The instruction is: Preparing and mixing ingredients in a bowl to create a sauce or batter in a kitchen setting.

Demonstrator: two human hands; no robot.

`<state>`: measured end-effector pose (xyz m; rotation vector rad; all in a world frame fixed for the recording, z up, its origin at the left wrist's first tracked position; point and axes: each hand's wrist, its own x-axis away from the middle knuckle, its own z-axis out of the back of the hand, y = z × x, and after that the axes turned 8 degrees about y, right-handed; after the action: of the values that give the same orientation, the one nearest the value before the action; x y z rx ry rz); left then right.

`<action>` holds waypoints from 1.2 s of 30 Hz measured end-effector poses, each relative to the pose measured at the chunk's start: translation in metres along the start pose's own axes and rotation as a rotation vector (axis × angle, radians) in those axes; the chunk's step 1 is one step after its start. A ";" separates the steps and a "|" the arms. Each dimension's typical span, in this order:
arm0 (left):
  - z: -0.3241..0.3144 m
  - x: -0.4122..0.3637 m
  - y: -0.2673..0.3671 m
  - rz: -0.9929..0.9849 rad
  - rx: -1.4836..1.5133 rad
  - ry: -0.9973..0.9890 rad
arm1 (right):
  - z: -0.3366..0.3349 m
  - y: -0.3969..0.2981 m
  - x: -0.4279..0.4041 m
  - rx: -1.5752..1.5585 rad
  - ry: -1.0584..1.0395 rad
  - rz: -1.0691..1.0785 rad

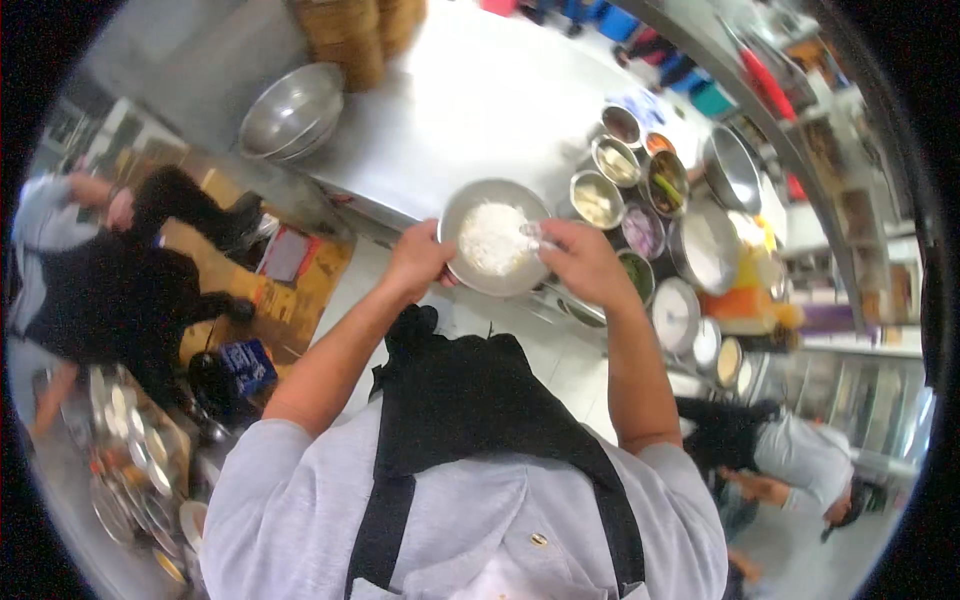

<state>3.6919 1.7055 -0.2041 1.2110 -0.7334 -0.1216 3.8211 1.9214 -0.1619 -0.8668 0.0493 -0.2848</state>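
Observation:
A round metal bowl (pixel 499 286) is held in front of my body, near the front edge of a steel worktop. White powder, perhaps flour (pixel 491 238), sits heaped inside it. My left hand (pixel 420 260) grips the bowl's left rim, thumb on the inside edge. My right hand (pixel 585 259) is at the bowl's right side, its fingers pinched on a small shiny utensil (pixel 531 229) that reaches over the powder. The utensil's exact kind is unclear, and my fingers hide part of it.
Several metal containers of ingredients (pixel 598 201) crowd the right. A large steel bowl (pixel 296 112) and stacked bamboo steamers (pixel 341 37) stand at the upper left of the worktop (pixel 465 112). People are at the left (pixel 105 285) and lower right (pixel 799 457).

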 end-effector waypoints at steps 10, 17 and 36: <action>0.038 0.074 -0.102 0.095 0.256 0.357 | -0.099 -0.014 -0.022 0.030 -0.167 0.389; 0.074 0.130 -0.123 0.148 0.338 0.582 | -0.121 -0.018 -0.021 -0.712 -0.242 -0.079; 0.246 0.176 -0.249 0.020 0.756 0.726 | -0.251 -0.102 -0.028 -0.753 -0.296 -0.177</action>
<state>3.7585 1.3329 -0.3060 1.8076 -0.1275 0.6403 3.7317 1.6799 -0.2497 -1.6588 -0.2103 -0.3034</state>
